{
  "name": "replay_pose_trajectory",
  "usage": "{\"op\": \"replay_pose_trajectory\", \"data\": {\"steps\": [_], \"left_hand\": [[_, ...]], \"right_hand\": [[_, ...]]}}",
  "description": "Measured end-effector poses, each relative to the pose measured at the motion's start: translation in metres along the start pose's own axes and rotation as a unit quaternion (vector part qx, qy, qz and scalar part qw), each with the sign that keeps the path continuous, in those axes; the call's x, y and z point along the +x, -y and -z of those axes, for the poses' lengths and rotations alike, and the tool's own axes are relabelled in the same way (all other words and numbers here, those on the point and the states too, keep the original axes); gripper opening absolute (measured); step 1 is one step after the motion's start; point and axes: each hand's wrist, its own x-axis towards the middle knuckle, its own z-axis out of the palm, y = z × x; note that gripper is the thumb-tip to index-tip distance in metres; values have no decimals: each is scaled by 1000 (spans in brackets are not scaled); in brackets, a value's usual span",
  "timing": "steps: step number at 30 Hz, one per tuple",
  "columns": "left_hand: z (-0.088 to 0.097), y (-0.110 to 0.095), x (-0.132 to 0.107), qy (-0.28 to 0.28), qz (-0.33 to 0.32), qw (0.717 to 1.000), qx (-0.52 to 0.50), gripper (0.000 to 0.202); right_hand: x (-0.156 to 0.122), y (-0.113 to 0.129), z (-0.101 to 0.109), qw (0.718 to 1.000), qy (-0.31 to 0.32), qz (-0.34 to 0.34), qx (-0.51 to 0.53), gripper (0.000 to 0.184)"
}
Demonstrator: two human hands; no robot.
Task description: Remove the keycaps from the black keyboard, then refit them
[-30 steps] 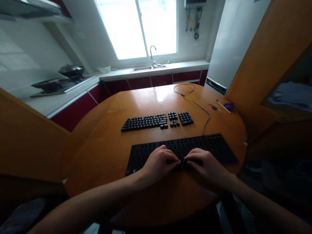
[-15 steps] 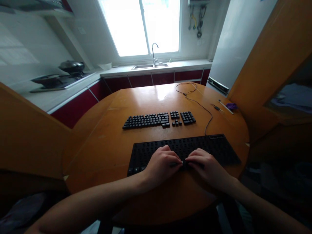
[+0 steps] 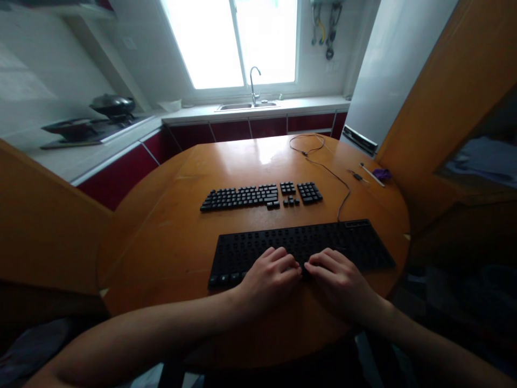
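Keyboard (image 3: 301, 242) | left hand (image 3: 270, 276), right hand (image 3: 340, 277): six o'clock edge | fingers: newly curled tighter, seemingly pressing; anything pinched, cannot tell | loose keys (image 3: 246, 198): eleven o'clock

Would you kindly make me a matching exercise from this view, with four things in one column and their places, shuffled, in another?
Things
1. keyboard base
2. loose keycaps
3. purple bundle
4. faucet

Places
A. at the sink, in front of the window
B. beside the white rod
C. at the left hand and right hand
D. in grouped rows on the table, farther from the person than the keyboard base

Right pairs
1-C, 2-D, 3-B, 4-A
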Motion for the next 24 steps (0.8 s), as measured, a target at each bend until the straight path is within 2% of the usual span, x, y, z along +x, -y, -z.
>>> {"op": "replay_pose_trajectory", "data": {"steps": [9,14,17,20,24], "left_hand": [[-3,0,-4,30,-41,998,38,9],[-2,-1,-4,19,-25,999,13,10],[8,2,0,5,-2,1000,-12,14],[24,20,10,-49,38,998,-23,16],[38,72,27,-97,127,987,8,18]], "right_hand": [[-6,5,1,999,12,-13,-38,28],[-7,5,-1,999,2,-25,-25,27],[-6,3,0,999,-35,-32,8,31],[4,-2,7,995,-86,-34,32,35],[40,-18,20,994,-103,-46,14,26]]}}
